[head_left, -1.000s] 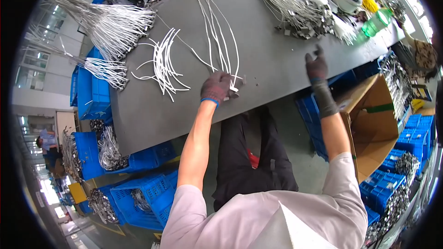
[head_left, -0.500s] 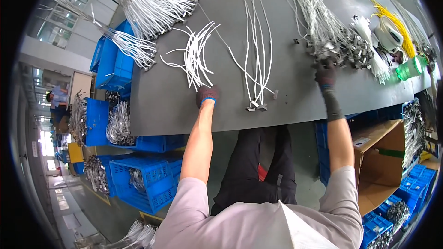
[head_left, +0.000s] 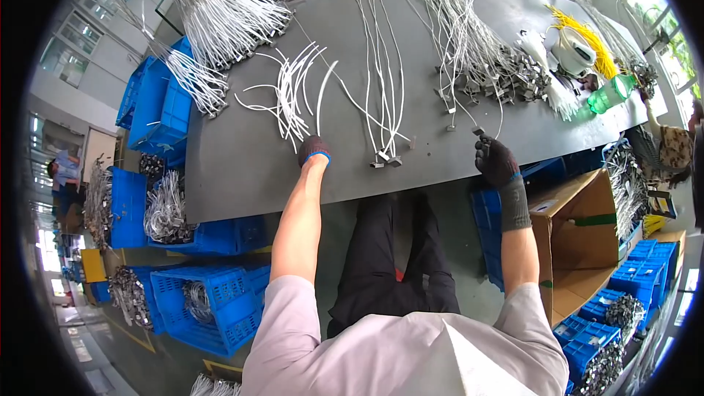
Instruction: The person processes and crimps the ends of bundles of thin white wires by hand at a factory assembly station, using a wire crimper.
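Note:
My left hand (head_left: 314,148), in a dark knit glove, is closed on the lower end of a short white tube (head_left: 323,95) that stands up away from me. Just left of it lies a loose pile of similar white tubes (head_left: 287,99). My right hand (head_left: 496,158), gloved with a long grey cuff, pinches a thin wire at its small metal end piece (head_left: 478,132) near the table's front edge. Beyond it spreads a big heap of wires with metal ends (head_left: 506,73). Between my hands several long white wires (head_left: 381,73) lie with their metal ends toward me.
The grey table (head_left: 242,176) has a curved-looking front edge. White-tipped wire bundles (head_left: 227,22) hang over its left side, by blue crates (head_left: 165,103). Far right are yellow wires (head_left: 587,37) and a green bottle (head_left: 612,94). A cardboard box (head_left: 579,249) stands below.
My left hand has drawn a white tube apart from the pile. My right hand has come back from the wire heap toward me, with a wire end in its fingers. The view has shifted.

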`<state>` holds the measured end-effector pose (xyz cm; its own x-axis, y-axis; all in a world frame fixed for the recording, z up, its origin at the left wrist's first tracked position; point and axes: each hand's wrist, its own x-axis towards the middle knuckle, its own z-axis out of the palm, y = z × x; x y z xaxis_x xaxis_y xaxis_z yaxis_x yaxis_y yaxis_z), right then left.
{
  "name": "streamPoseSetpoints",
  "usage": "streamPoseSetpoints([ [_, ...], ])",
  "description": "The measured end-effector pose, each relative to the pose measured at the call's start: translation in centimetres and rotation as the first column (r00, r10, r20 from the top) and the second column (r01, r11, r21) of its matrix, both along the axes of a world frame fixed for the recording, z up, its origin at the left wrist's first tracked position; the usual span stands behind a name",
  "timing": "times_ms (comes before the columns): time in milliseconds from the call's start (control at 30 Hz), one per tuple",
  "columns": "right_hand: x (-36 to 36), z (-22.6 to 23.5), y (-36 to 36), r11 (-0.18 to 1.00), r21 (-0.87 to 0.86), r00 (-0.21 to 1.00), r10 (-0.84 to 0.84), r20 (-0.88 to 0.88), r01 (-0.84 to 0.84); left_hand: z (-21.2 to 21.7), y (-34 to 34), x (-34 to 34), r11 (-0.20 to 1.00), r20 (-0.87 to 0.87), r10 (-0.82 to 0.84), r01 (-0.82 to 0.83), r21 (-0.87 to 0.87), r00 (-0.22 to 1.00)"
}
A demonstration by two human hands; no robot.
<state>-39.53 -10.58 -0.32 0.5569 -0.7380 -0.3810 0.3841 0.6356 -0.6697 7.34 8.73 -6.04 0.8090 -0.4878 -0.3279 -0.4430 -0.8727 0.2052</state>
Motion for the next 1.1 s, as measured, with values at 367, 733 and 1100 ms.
streamPoseSetpoints([
  [367, -25.2, -12.1, 23.0, 0.564, 0.267, -0.444, -0.201, -0.873, -0.781, -3.4, 3.8, 1.5, 0.908, 0.028, -0.418, 0.416, 0.061, 0.908],
  [733, -33.7, -8.4, 51.3, 0.61, 0.438, -0.35, 0.266, -0.898, -0.66, 0.0, -1.1, -0.5, 0.986, -0.03, 0.125, -0.127, -0.108, 0.992],
  [1100, -37.5, -11.3, 54.2, 0.253, 0.506, -0.446, 0.258, -0.857, -0.825, 0.1, 1.6, -18.0, 0.618, -0.926, -0.342, -0.781, -0.092, -0.162],
])
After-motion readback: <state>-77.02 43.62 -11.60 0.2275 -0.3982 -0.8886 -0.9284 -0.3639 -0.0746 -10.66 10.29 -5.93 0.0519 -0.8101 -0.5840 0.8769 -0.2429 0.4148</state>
